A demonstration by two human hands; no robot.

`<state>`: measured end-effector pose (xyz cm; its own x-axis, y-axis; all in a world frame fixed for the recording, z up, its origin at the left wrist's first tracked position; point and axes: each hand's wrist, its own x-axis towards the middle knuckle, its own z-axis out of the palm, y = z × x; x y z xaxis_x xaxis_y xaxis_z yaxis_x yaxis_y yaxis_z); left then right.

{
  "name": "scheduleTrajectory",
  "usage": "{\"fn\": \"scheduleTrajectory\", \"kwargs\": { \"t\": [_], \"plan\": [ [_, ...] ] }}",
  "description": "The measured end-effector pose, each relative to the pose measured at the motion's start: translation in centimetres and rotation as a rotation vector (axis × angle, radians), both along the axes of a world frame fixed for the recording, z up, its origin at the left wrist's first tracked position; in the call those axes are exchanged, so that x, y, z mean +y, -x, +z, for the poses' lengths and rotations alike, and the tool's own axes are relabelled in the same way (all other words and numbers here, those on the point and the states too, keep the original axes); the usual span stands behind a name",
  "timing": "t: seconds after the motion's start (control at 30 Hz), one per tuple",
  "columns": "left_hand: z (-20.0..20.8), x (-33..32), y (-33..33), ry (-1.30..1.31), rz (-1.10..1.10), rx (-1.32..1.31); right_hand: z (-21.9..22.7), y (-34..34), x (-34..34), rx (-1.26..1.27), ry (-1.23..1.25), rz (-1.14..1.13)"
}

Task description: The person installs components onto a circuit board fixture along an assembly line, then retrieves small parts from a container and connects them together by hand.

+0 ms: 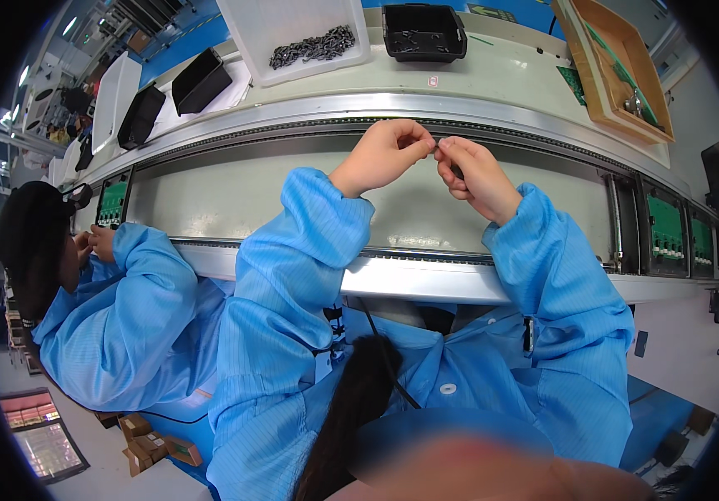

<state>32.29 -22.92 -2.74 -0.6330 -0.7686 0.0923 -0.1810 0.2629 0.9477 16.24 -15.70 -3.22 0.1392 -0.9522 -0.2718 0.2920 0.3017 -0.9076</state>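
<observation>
Above the conveyor track [267, 196], my left hand [383, 157] and my right hand [478, 175] meet fingertip to fingertip. The left thumb and forefinger are pinched together; whatever they hold is too small to make out. My right thumb and forefinger are pinched as well, touching or nearly touching the left ones. A small black part [457, 170] shows in the curled fingers of the right hand; its exact kind is hidden. Past my hands, a white translucent bin [292, 25] contains many small black parts [313, 48], and a black tray [423, 52] has a few.
Green circuit boards stand in carriers at the right [666, 227] and far left [111, 204] of the track. A co-worker in a blue smock [138, 309] works at the left. Black bins [201, 81] and a cardboard box [597, 75] sit along the back ledge.
</observation>
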Motion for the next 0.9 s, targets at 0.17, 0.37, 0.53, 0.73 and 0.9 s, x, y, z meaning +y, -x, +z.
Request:
{"fn": "scheduleTrajectory", "kwargs": {
  "t": [0.17,0.37,0.53,0.73,0.9],
  "plan": [
    [-0.1,-0.1,-0.1,-0.008,0.025,-0.014,0.2,0.2,-0.2,-0.017,-0.001,-0.065],
    [0.5,0.3,-0.1,0.027,0.026,-0.037,0.3,0.2,-0.2,0.133,0.058,-0.020],
    [1.1,0.7,-0.2,0.030,0.001,-0.109,0.4,0.2,0.0,0.249,0.107,-0.018],
    [0.9,0.7,-0.3,0.005,-0.038,-0.070,0.2,0.3,0.0,0.243,0.152,0.005],
    [0.8,0.5,-0.4,-0.155,-0.059,-0.010,-0.4,0.3,0.0,0.200,0.180,0.009]
  ]
}}
